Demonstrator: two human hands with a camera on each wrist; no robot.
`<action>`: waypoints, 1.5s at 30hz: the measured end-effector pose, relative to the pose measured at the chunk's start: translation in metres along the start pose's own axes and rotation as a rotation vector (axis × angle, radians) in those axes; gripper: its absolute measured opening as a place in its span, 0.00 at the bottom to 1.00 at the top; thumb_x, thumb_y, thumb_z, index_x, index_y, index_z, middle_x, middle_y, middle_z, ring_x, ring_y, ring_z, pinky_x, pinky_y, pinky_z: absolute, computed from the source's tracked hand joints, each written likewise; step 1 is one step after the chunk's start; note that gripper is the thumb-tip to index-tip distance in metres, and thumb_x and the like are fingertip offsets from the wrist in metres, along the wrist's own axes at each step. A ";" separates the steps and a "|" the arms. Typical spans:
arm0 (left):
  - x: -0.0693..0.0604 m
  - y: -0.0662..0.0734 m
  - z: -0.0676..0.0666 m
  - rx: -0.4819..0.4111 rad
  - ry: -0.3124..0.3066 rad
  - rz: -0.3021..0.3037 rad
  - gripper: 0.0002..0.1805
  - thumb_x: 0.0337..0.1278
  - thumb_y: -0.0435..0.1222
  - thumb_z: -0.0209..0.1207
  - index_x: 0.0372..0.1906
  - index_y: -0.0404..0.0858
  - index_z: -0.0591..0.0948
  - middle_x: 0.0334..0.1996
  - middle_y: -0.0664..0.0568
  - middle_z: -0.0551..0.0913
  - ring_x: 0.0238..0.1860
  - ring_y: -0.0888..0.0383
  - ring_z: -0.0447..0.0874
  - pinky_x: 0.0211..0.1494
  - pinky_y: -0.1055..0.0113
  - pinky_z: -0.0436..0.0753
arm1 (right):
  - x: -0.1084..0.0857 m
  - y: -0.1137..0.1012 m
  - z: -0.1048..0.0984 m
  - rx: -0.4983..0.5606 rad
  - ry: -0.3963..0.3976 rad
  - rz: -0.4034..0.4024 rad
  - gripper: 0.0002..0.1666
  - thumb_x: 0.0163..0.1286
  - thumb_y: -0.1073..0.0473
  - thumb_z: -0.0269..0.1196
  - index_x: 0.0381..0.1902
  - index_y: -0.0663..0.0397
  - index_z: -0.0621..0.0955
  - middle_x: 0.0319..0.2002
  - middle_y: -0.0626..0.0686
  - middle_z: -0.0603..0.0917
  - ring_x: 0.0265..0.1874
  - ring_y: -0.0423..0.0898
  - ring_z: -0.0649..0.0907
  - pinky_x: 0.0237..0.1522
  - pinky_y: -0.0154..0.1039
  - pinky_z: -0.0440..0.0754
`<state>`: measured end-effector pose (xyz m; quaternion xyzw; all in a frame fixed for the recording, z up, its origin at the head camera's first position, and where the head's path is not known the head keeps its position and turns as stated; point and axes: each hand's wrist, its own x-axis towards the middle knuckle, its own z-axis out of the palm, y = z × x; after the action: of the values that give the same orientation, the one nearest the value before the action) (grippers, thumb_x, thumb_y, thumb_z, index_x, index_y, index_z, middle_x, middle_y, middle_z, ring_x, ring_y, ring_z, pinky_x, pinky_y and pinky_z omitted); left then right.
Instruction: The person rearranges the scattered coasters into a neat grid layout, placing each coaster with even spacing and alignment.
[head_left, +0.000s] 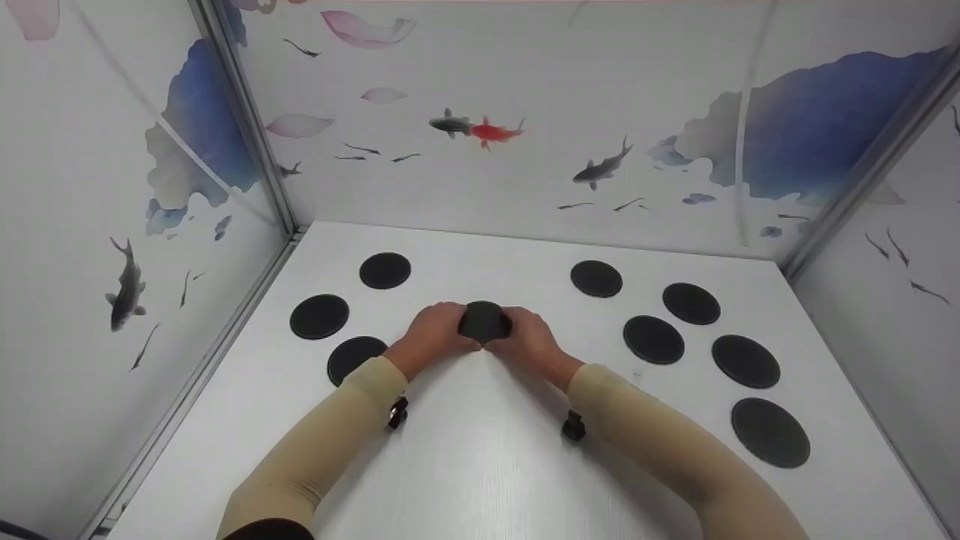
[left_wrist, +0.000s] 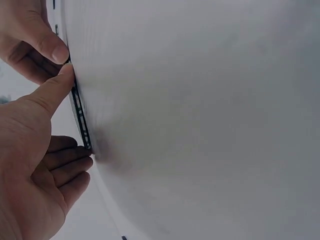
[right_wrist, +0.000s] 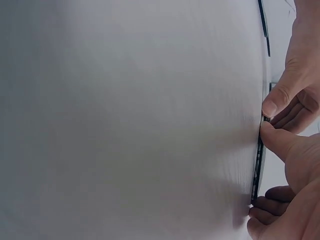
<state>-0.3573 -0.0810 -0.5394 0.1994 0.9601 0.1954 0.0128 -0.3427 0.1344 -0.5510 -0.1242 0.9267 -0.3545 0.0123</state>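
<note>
Thumb tips nearly meeting at the near rim, fingers bent round the sides, the left hand [head_left: 435,330] and right hand [head_left: 530,337] together grasp one round black disc [head_left: 484,322]. It sits roughly midway between the left and right edges of the white table [head_left: 480,435], short of the far edge; whether it lies fully flat is unclear. Matching pressure from both sides should keep it level and stop it skidding. Three loose discs [head_left: 319,316] lie toward the left edge, five spare discs [head_left: 653,340] toward the right; the left forearm wants care over the nearest one.
</note>
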 end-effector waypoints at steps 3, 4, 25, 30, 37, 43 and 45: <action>0.000 0.002 -0.003 0.001 -0.008 -0.004 0.32 0.60 0.50 0.81 0.61 0.35 0.86 0.53 0.43 0.90 0.57 0.44 0.89 0.66 0.49 0.84 | 0.000 0.000 -0.002 -0.001 -0.002 -0.014 0.36 0.67 0.58 0.83 0.70 0.60 0.84 0.65 0.59 0.87 0.69 0.58 0.83 0.75 0.53 0.76; 0.001 0.003 -0.004 0.002 -0.010 -0.008 0.32 0.60 0.50 0.81 0.62 0.35 0.86 0.54 0.43 0.90 0.57 0.44 0.88 0.67 0.49 0.83 | 0.000 0.000 -0.003 0.000 0.001 -0.017 0.36 0.67 0.58 0.82 0.70 0.61 0.83 0.65 0.59 0.87 0.69 0.58 0.83 0.75 0.53 0.76; 0.004 0.006 -0.001 -0.024 -0.029 -0.011 0.38 0.60 0.48 0.81 0.69 0.33 0.81 0.60 0.41 0.87 0.63 0.44 0.86 0.71 0.50 0.81 | -0.002 0.001 -0.003 0.017 0.015 0.010 0.39 0.63 0.60 0.84 0.69 0.62 0.81 0.63 0.59 0.85 0.68 0.57 0.82 0.75 0.53 0.76; 0.003 0.007 -0.002 0.024 -0.050 -0.029 0.48 0.61 0.52 0.81 0.77 0.32 0.73 0.69 0.39 0.79 0.71 0.44 0.79 0.77 0.50 0.77 | -0.003 0.000 -0.005 0.003 -0.015 -0.015 0.47 0.63 0.59 0.85 0.73 0.66 0.76 0.69 0.62 0.80 0.71 0.58 0.78 0.77 0.53 0.73; 0.001 0.008 -0.004 -0.008 -0.060 0.013 0.52 0.60 0.55 0.81 0.80 0.33 0.70 0.73 0.39 0.75 0.73 0.43 0.77 0.78 0.49 0.76 | -0.009 0.003 -0.015 0.013 -0.041 0.014 0.55 0.65 0.53 0.84 0.82 0.63 0.69 0.80 0.62 0.72 0.81 0.59 0.70 0.82 0.53 0.66; 0.000 0.010 -0.004 -0.103 -0.057 0.074 0.49 0.62 0.55 0.80 0.80 0.37 0.72 0.72 0.45 0.76 0.73 0.48 0.77 0.77 0.50 0.76 | -0.019 0.010 -0.027 0.069 -0.042 -0.015 0.53 0.69 0.51 0.82 0.83 0.59 0.69 0.80 0.61 0.72 0.79 0.61 0.72 0.79 0.58 0.70; 0.001 0.012 -0.003 -0.117 -0.055 0.098 0.47 0.64 0.55 0.79 0.79 0.38 0.73 0.71 0.46 0.77 0.72 0.49 0.77 0.76 0.51 0.77 | -0.022 0.014 -0.031 0.075 -0.038 -0.033 0.52 0.70 0.51 0.81 0.83 0.59 0.69 0.79 0.62 0.73 0.77 0.62 0.74 0.78 0.59 0.73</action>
<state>-0.3541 -0.0719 -0.5322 0.2504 0.9355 0.2460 0.0413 -0.3274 0.1699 -0.5381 -0.1456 0.9102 -0.3867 0.0286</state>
